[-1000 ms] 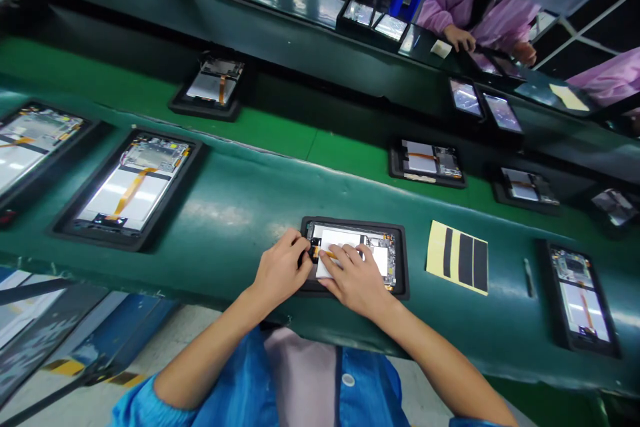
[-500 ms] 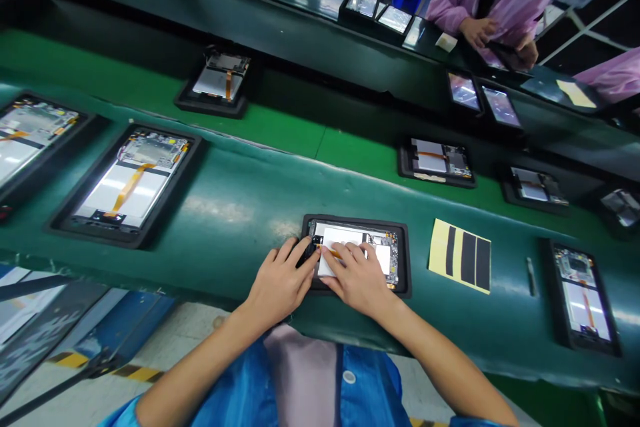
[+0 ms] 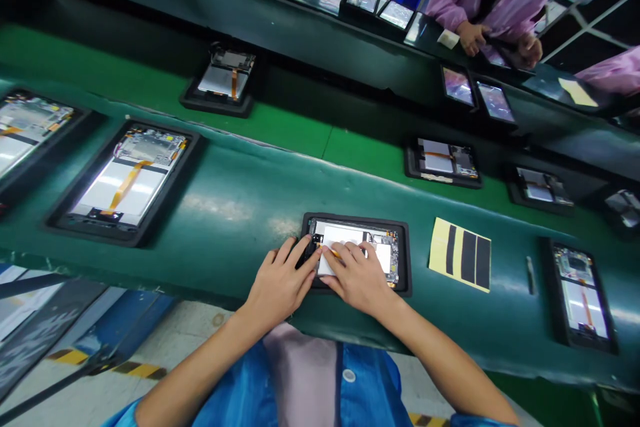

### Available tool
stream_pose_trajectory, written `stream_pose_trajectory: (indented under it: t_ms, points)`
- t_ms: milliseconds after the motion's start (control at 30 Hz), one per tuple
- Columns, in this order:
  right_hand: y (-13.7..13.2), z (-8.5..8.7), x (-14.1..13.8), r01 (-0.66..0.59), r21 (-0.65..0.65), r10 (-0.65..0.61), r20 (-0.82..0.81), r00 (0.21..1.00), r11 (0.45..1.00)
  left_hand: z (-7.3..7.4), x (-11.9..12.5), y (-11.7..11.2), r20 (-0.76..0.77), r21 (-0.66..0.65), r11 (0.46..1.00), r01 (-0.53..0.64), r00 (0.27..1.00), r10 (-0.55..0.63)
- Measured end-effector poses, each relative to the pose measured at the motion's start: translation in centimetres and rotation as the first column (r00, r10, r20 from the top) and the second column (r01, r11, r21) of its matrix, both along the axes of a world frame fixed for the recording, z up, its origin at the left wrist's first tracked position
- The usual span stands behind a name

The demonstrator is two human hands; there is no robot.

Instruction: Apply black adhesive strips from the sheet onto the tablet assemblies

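Note:
An opened tablet point(image 3: 384, 259) lies in a black tray point(image 3: 406, 250) in front of me, its white battery and circuit board exposed. My left hand point(image 3: 281, 278) rests on the tray's left end, fingers stretched apart, their tips at a black part on the tablet's edge. My right hand point(image 3: 359, 278) lies over the battery with fingers spread, its index tip close to the left hand's. Under the right fingers a bit of orange ribbon cable shows; the rest is hidden. To the right is a yellow sheet point(image 3: 437, 243) bearing black strips.
Other opened tablets lie in black trays, at left point(image 3: 125, 181) and right point(image 3: 583, 293) on the green bench. A slim tool point(image 3: 531, 275) is beside the sheet. Further trays point(image 3: 220, 79) sit on the green belt point(image 3: 300, 127) behind. Across it, a co-worker in pink point(image 3: 473, 30) handles a dark object.
The trays on the green belt have shifted slightly right, while two lit tablets beyond it have shifted left. My hands stay almost still on the tablet. The co-worker's hand has moved a little.

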State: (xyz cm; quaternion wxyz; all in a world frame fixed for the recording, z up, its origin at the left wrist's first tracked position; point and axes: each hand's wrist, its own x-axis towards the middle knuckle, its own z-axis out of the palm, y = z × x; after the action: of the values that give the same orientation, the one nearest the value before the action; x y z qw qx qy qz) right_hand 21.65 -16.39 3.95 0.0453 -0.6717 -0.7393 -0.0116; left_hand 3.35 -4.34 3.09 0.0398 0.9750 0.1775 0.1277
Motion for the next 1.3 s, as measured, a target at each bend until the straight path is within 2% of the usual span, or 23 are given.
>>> stream_pose_trajectory:
  t_ms: [567,800,1033,1300]
  points:
    - [0.3,0.6,1.5,-0.067,-0.02,0.067,-0.026,0.997,0.998,0.0,-0.2,0.0,0.042,0.006,1.0,0.002,0.999,-0.002]
    - [0.9,0.9,2.9,-0.161,-0.045,0.162,0.016,0.987,0.986,-0.2,-0.2,0.0,0.042,-0.001,1.0,0.002,0.999,-0.002]
    - [1.2,1.3,3.3,-0.173,-0.057,0.176,0.045,0.983,0.983,-0.3,-0.2,-0.1,0.059,-0.009,1.0,0.004,0.998,-0.003]
    - [1.6,1.5,4.3,-0.261,-0.05,0.264,0.068,0.962,0.964,-0.4,-0.2,-0.1,0.071,-0.026,1.0,0.009,0.997,-0.007]
